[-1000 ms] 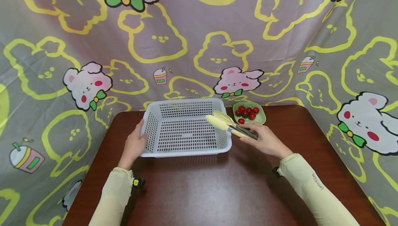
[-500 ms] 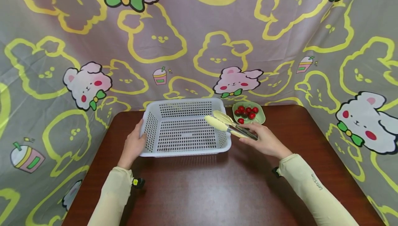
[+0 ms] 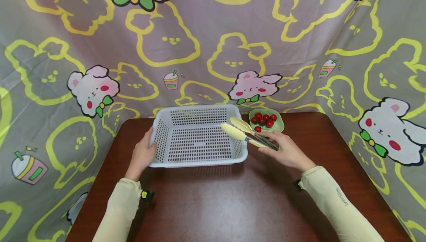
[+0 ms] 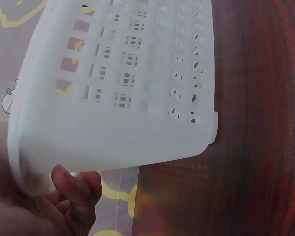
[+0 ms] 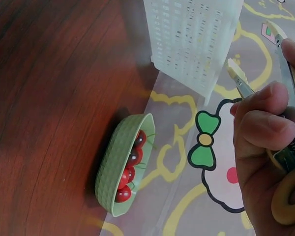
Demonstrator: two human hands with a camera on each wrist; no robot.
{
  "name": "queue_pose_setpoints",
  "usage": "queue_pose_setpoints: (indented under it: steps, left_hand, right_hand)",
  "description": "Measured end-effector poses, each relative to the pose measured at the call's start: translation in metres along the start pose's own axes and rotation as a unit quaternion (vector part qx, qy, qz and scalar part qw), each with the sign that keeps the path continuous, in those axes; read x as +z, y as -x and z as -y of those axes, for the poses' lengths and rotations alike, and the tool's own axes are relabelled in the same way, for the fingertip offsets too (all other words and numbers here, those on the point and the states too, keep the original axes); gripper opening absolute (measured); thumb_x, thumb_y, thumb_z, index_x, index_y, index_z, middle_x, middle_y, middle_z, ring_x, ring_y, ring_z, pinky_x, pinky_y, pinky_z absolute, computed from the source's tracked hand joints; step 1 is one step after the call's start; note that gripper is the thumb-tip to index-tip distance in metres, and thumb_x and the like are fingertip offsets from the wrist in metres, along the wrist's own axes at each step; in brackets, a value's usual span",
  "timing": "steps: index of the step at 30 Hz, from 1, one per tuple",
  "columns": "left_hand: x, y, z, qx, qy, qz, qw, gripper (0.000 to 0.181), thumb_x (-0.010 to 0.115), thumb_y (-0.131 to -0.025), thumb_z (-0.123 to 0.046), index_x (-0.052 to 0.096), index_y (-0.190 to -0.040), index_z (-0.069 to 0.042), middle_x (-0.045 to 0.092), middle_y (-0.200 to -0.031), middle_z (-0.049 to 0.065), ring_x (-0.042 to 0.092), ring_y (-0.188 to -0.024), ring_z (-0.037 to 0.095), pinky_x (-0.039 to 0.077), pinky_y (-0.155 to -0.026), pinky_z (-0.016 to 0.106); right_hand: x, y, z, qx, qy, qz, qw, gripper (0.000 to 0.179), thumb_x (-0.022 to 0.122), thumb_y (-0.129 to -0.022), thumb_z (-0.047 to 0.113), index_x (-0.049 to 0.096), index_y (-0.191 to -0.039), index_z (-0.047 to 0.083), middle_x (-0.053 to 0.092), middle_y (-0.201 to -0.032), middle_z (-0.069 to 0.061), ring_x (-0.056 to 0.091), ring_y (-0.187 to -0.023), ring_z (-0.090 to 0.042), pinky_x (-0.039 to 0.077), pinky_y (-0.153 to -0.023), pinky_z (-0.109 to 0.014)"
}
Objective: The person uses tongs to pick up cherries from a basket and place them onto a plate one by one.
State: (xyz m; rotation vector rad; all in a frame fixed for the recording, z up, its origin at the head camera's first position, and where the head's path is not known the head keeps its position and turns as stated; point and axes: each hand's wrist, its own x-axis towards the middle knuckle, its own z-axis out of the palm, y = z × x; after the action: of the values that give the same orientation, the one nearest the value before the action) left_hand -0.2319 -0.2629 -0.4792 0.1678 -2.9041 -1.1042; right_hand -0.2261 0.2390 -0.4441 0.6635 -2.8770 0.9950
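Note:
A white perforated plastic basket (image 3: 199, 163) is near the back of the table, with nothing lying in it. My left hand (image 3: 142, 155) grips its left end by the rim; the left wrist view shows curled fingers (image 4: 78, 191) beside the basket's wall (image 4: 113, 140). In my right hand (image 3: 287, 152) are metal tongs (image 3: 235, 131) with cream tips, spread apart over the basket's right end and holding nothing. Just behind that hand stands a green bowl (image 3: 280, 126) of several red cherries (image 3: 269, 123), stems visible in the right wrist view.
Under everything is a dark reddish-brown table (image 3: 213, 201). A cartoon-print cloth (image 3: 196, 49) hangs close behind the table and along both sides.
My right hand has shifted very slightly right with the tongs, whose tips stand a little wider apart. The left hand, basket and bowl look almost unmoved.

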Motion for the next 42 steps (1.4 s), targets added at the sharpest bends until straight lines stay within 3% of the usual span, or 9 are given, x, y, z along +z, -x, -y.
queue_pose_setpoints:
  steps: [19, 24, 29, 31, 42]
  left_hand:
    - [0.0, 0.0, 0.001, 0.007, 0.002, -0.007, 0.9999, 0.066, 0.043, -0.105, -0.016, 0.019, -0.166, -0.009, 0.041, -0.157, 0.031, 0.056, -0.123, 0.048, 0.042, -0.104, 0.065]
    - [0.0, 0.0, 0.001, 0.006, 0.003, -0.005, 1.0, 0.066, 0.044, -0.106, -0.017, 0.019, -0.166, -0.01, 0.042, -0.157, 0.03, 0.057, -0.122, 0.047, 0.043, -0.103, 0.064]
    - [0.0, 0.0, 0.001, 0.0, 0.002, -0.004, 1.0, 0.066, 0.045, -0.106, -0.017, 0.019, -0.167, -0.011, 0.042, -0.157, 0.03, 0.058, -0.121, 0.046, 0.044, -0.103, 0.064]
    - [0.001, 0.0, 0.002, 0.001, 0.0, -0.005, 1.0, 0.066, 0.045, -0.106, -0.017, 0.019, -0.166, -0.011, 0.042, -0.157, 0.03, 0.057, -0.123, 0.047, 0.044, -0.103, 0.064]
    - [0.001, -0.003, 0.004, 0.005, 0.003, -0.009, 0.9999, 0.065, 0.045, -0.105, -0.016, 0.021, -0.166, -0.01, 0.041, -0.158, 0.029, 0.056, -0.125, 0.048, 0.042, -0.105, 0.065]
  right_hand:
    - [-0.007, 0.006, -0.005, 0.019, -0.002, -0.006, 0.9998, 0.063, 0.08, -0.09, 0.039, 0.06, -0.145, 0.016, 0.066, -0.124, -0.01, 0.065, -0.103, -0.026, 0.051, -0.086, -0.044]
    - [-0.013, 0.011, -0.008, 0.019, 0.014, -0.035, 0.9991, 0.06, 0.08, -0.09, 0.034, 0.062, -0.143, 0.012, 0.064, -0.109, -0.007, 0.063, -0.097, -0.025, 0.048, -0.08, -0.039]
    - [-0.02, 0.02, -0.017, 0.011, 0.045, -0.084, 0.9954, 0.06, 0.082, -0.089, 0.033, 0.064, -0.141, 0.01, 0.051, -0.089, -0.002, 0.045, -0.077, -0.016, 0.037, -0.065, -0.029]
    - [-0.022, 0.025, -0.023, 0.015, 0.054, -0.096, 0.9938, 0.061, 0.082, -0.089, 0.034, 0.063, -0.142, 0.011, 0.048, -0.088, -0.003, 0.039, -0.074, -0.015, 0.035, -0.063, -0.029]
    - [-0.033, 0.05, -0.048, 0.04, 0.088, -0.128, 0.987, 0.071, 0.084, -0.086, 0.033, 0.058, -0.148, 0.009, 0.042, -0.086, -0.002, 0.036, -0.072, -0.013, 0.034, -0.063, -0.029]
